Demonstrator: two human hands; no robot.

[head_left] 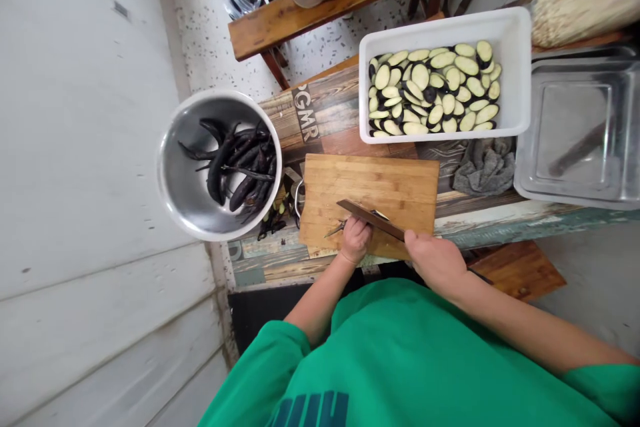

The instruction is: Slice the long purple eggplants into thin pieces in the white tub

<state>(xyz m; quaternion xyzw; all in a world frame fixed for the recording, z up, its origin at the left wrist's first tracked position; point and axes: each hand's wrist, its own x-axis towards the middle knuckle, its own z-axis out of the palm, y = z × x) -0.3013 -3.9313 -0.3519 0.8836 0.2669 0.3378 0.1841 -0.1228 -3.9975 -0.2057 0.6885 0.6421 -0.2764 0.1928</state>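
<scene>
My left hand is closed on an eggplant on the wooden cutting board. Most of the eggplant is hidden by my fingers and the blade; its stem end sticks out to the left. My right hand grips the handle of a knife, whose long dark blade slants up and left across the board, right beside my left fingertips. A pale cut piece of eggplant shows just behind the blade.
Left of the board, a large metal bowl contains several whole eggplants. Trimmed stems lie beside it. Behind the board, a white tub holds many eggplant slices. A grey cloth and clear plastic container are at right.
</scene>
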